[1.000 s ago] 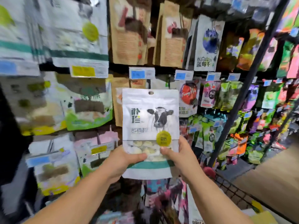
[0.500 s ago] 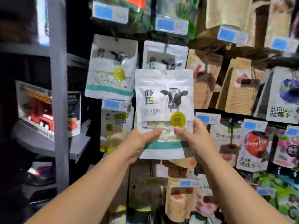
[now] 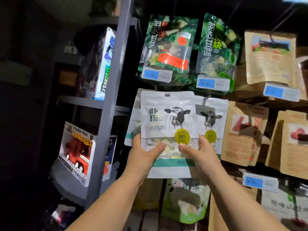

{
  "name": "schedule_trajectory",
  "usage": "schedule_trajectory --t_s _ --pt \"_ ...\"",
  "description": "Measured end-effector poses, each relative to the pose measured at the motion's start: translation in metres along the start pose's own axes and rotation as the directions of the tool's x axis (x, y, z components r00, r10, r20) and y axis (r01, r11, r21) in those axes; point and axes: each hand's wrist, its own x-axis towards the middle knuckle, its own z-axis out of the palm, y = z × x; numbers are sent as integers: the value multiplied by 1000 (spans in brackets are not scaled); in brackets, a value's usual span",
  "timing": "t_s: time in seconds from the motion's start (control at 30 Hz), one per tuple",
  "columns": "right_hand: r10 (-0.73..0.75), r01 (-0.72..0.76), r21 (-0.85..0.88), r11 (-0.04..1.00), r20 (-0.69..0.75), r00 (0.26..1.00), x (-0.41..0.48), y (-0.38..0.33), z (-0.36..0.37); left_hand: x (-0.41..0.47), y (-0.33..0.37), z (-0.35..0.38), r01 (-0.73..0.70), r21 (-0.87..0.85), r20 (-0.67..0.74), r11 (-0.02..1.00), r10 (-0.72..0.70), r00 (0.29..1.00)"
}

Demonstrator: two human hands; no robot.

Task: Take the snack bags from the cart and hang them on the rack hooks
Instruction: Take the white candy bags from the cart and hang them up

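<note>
While both hands' fingers pinch it, left hand (image 3: 141, 157) and right hand (image 3: 202, 155) hold the snack bag (image 3: 166, 120) upright.

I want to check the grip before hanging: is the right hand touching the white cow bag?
Touching. The head view shows the right hand with its thumb pressed on the front of the white cow bag, pinching its lower part.

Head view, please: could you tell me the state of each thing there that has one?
Held cow bag: upright, not yet hung.
Left grip: pinches its lower left.
Right grip: pinches its lower right.
Cow bag behind: hanging on rack.
Red-label kale bag: hanging above.
</note>
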Motion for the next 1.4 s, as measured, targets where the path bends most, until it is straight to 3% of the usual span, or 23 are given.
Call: schedule_trajectory --t_s 0.23,0.47,0.63,1.1,1.4 --pt "-17 16 -23 1000 -27 999 37 -2 28 36 16 -18 -115 18 -3 993 115 993" --pt "-13 11 -39 999 -50 999 62 2 46 65 15 -32 -125 43 -16 991 126 992" --pt "78 -80 -52 995 -40 996 74 4 54 82 17 -39 -67 59 30 996 65 997" --pt "285 -316 -326 891 -139 948 119 11 69 135 10 -42 54 111 88 992 -64 994" --pt "287 -355 -440 825 -215 933 118 26 81 143 -23 -47 -56 373 -19 926 68 998"
